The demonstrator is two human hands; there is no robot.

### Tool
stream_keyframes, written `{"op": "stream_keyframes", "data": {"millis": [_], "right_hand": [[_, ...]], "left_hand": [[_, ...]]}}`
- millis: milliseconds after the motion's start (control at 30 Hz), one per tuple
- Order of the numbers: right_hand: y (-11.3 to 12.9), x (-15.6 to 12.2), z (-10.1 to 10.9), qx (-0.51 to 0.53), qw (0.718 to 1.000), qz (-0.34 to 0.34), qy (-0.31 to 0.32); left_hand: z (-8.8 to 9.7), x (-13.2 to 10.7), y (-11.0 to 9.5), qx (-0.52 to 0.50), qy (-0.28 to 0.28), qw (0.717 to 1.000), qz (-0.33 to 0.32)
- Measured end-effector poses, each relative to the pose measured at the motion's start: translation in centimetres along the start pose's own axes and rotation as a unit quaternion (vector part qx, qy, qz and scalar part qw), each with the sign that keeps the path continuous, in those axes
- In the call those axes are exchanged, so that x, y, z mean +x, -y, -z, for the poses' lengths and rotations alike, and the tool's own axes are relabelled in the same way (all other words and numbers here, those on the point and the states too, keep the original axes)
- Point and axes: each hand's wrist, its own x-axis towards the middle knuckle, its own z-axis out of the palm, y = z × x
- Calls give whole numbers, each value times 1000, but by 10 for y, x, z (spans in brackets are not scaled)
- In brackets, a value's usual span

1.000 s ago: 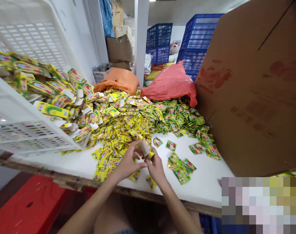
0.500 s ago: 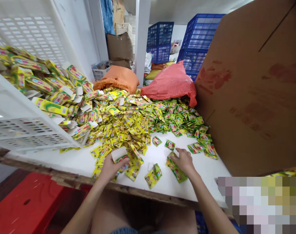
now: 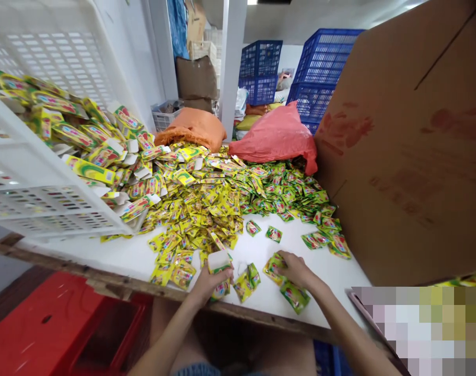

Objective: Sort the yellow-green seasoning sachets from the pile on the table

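My left hand [image 3: 209, 281] is wrapped round a small printed carton [image 3: 218, 261] whose white flap stands up, near the table's front edge. To the right, my right hand [image 3: 296, 270] pinches a yellow-and-green sachet [image 3: 273, 266] by its edge. Just below those fingers lies a green sachet [image 3: 294, 296]. Between my hands rests a yellow sachet [image 3: 243, 286] with a green one [image 3: 254, 274] overlapping it. Two small green sachets, one on the left [image 3: 253, 227] and one on the right [image 3: 274, 234], lie farther back on the white tabletop [image 3: 257, 248].
A heap of yellow sachets [image 3: 198, 209] and one of green sachets [image 3: 285, 188] cover the back. On the left, a tipped white crate [image 3: 57, 201] spills cartons [image 3: 91, 169]. An orange sack [image 3: 194, 125], a red sack [image 3: 275, 136] and a large cardboard box [image 3: 410, 156] border the table.
My left hand has carried the carton right and toward the front edge. My right hand has shifted slightly down, and the yellow-and-green sachet now lies apart from the green one below it.
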Motion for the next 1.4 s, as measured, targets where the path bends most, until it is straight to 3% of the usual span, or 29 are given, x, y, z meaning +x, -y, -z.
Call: {"op": "stream_keyframes", "data": {"millis": [300,533,633,733,800,933,1000,1067,1233,1400], "right_hand": [[30,-33,-41,-60,996,-22,-68],[54,-66,-57,5,1000,25,2],[52,-72,-51,63,995,69,26],[53,-70,-32,134,987,84,31],[65,-64,-16,203,973,108,-23],[109,-46,-2,332,913,194,-140],[127,-38,-7,307,909,226,-169],[135,-33,-13,233,922,244,-187],[129,-34,-16,95,947,234,-197],[134,-40,-12,12,951,213,-222]], "left_hand": [[1,10,23,39,-4,999,-3],[3,4,14,38,56,998,-11],[3,3,15,21,81,996,-7],[3,6,19,19,81,997,-3],[1,9,23,26,96,995,4],[-2,15,29,17,134,990,30],[-3,16,30,14,127,991,26],[-3,16,30,19,115,993,17],[-2,15,26,18,129,991,18],[-1,15,28,-7,122,992,33]]}}
